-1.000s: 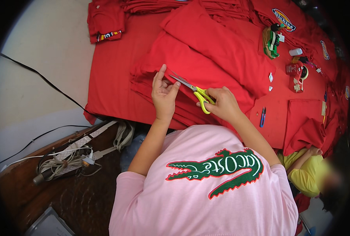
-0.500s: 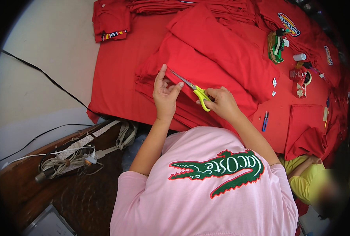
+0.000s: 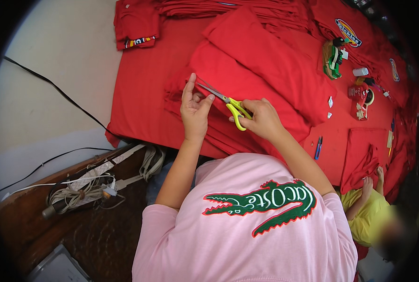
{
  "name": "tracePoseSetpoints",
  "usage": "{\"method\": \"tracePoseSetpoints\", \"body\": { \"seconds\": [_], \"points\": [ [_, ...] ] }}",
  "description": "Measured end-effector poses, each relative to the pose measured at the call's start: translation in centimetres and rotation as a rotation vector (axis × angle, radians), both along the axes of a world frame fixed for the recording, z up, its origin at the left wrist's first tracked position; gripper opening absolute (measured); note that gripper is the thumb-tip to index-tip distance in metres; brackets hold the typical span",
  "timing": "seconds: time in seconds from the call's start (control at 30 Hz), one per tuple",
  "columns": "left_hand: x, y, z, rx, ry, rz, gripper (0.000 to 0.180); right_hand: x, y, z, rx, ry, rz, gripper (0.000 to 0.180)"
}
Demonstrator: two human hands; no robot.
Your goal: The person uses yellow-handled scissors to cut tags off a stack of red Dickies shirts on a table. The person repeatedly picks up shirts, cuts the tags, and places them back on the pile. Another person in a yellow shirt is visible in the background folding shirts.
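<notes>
My right hand [image 3: 262, 120] grips yellow-handled scissors [image 3: 233, 107], whose blades point left toward my left hand [image 3: 195, 109]. That hand stands on edge on a folded red garment [image 3: 228, 75], thumb and fingers pinching a bit of the cloth beside the blade tips. The garment lies on top of a stack of red garments on a table covered in red cloth [image 3: 143, 94]. My pink shirt fills the lower middle of the view.
On the table's right lie a green tool [image 3: 332, 58], a red tape dispenser [image 3: 360, 96], a small white bottle [image 3: 360, 71] and a blue pen [image 3: 318, 147]. Another person in yellow [image 3: 369, 211] sits lower right. Coiled cables [image 3: 82, 188] lie at lower left.
Both hands keep the same pose at the garment, scissors still by the left thumb. The view has only shifted slightly.
</notes>
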State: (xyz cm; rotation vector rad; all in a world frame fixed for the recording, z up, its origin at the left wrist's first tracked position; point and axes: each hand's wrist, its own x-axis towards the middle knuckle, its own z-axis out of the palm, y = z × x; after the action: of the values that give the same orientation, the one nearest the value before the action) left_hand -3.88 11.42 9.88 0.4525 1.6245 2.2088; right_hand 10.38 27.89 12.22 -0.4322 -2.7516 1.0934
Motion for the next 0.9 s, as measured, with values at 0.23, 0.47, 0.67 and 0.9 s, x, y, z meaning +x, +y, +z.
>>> {"method": "tracePoseSetpoints", "body": {
  "seconds": [0.23,0.47,0.67,0.9],
  "points": [
    [0.1,0.3,-0.3,0.029,-0.011,0.049,0.076,-0.2,-0.4,-0.2,-0.118,-0.012,-0.007,0.033],
    [-0.6,-0.2,-1.2,0.043,-0.069,0.086,0.069,-0.2,-0.4,0.2,-0.097,-0.058,0.005,0.035],
    [-0.4,-0.4,0.2,0.013,0.006,0.035,0.077,-1.3,-0.5,0.9,0.016,-0.027,0.032,0.045],
    [-0.8,-0.5,0.6,0.019,-0.009,0.05,0.077,-1.5,-0.4,0.0,-0.038,0.002,0.036,0.039]
  ]
}}
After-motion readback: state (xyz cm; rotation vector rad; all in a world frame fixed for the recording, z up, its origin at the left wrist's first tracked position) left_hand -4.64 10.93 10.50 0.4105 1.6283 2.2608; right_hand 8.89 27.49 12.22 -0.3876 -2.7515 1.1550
